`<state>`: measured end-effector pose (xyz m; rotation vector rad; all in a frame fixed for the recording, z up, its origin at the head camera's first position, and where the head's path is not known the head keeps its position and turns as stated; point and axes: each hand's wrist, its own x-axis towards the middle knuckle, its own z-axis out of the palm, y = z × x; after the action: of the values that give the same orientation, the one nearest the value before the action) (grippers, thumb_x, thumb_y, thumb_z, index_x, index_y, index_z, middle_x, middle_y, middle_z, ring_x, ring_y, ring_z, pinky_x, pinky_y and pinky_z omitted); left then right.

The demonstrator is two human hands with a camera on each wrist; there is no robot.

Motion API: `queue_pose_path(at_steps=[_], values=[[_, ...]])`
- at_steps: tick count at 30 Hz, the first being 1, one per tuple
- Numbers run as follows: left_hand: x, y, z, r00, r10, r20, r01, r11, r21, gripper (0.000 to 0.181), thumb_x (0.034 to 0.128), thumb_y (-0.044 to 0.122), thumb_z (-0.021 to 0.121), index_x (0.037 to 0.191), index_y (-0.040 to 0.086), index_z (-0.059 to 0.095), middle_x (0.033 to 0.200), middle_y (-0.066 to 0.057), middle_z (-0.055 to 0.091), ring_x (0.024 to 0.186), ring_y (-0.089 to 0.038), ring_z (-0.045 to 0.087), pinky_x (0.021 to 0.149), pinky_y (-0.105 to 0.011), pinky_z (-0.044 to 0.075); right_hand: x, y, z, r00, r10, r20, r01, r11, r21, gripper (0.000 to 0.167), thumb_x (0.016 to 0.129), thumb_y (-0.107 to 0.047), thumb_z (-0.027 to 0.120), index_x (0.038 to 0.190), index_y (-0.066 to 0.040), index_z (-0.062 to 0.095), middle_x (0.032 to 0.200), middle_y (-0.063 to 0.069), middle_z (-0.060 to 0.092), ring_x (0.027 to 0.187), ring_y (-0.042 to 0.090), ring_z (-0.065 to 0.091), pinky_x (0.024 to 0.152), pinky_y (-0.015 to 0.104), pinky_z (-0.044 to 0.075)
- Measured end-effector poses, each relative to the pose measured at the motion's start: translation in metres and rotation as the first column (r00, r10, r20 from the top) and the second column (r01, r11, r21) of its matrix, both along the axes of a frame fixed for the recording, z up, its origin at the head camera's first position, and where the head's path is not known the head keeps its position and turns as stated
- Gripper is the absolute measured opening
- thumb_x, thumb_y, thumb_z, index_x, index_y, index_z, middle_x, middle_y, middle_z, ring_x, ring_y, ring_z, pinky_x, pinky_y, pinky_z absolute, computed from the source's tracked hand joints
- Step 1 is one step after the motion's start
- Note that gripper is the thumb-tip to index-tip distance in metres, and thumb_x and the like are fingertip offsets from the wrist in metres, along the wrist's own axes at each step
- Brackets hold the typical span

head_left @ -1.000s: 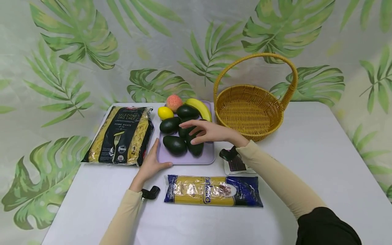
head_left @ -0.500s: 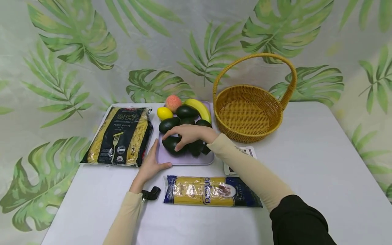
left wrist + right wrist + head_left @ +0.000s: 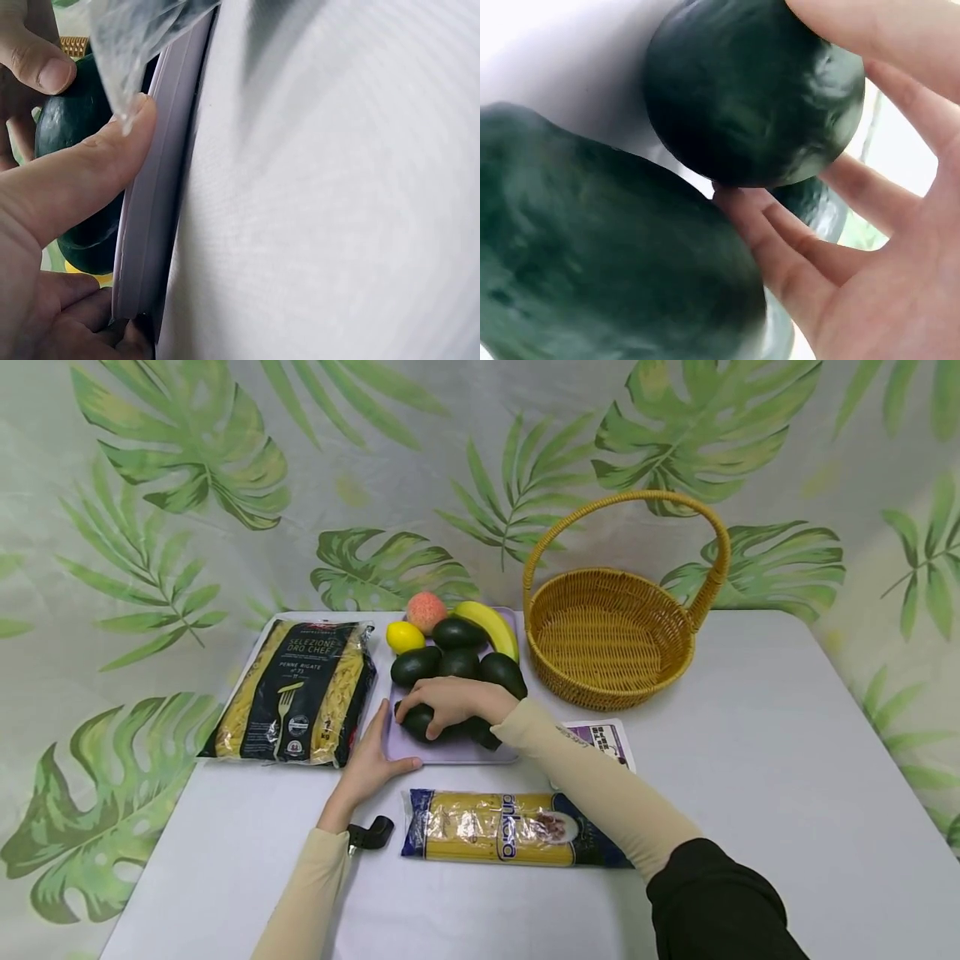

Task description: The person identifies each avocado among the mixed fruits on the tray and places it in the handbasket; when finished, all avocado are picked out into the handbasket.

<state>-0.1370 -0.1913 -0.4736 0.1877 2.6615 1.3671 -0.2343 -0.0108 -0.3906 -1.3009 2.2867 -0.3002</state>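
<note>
On the lilac tray (image 3: 450, 757) (image 3: 154, 187) lie several dark green avocados (image 3: 459, 633). My right hand (image 3: 457, 697) (image 3: 900, 247) reaches over them and grips the front-left avocado (image 3: 417, 723) (image 3: 742, 90), its fingers and thumb round the sides. Another avocado (image 3: 615, 247) lies beside it in the right wrist view. My left hand (image 3: 367, 768) (image 3: 67, 195) holds the tray's front-left corner, thumb against the front edge and fingers along the left side. Behind the avocados are a lemon (image 3: 405, 637), a peach (image 3: 426, 612) and a banana (image 3: 491, 625).
A wicker basket (image 3: 609, 635) with a tall handle stands right of the tray. A penne bag (image 3: 288, 693) lies to the left, and a spaghetti pack (image 3: 495, 827) in front. Under the right forearm, a small white and purple packet (image 3: 609, 737) is partly hidden.
My right hand has moved left and down from above the avocados and taken hold of the front-left one, which has shifted slightly. The left hand stays at the tray corner.
</note>
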Motion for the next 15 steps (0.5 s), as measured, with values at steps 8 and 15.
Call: queue_pose_path(at_steps=[8,15], values=[[-0.001,0.0,-0.002,1.0,-0.001,-0.026,0.001,1.0,0.004,0.111,0.0784,0.022,0.08,0.152,-0.001,0.001,0.157,-0.024,0.005,0.142,-0.039,0.009,0.114,-0.053,0.013,-0.008,0.032,0.007,0.962,0.026,0.273,0.079,0.927,-0.366,0.048,0.086,-0.015,0.07,0.133,-0.017,0.058,0.141,0.003,0.047,0.126,0.016,0.042,0.101,0.031,0.04],[-0.003,0.001,-0.002,0.999,0.015,-0.038,-0.016,1.0,-0.018,0.111,0.078,0.022,0.081,0.151,-0.003,0.001,0.157,-0.024,0.004,0.142,-0.039,0.008,0.115,-0.05,0.01,-0.022,0.092,0.025,0.876,0.016,0.482,0.276,0.803,-0.528,0.051,0.089,-0.013,0.067,0.137,-0.01,0.052,0.144,0.003,0.044,0.13,0.022,0.039,0.105,0.04,0.036]])
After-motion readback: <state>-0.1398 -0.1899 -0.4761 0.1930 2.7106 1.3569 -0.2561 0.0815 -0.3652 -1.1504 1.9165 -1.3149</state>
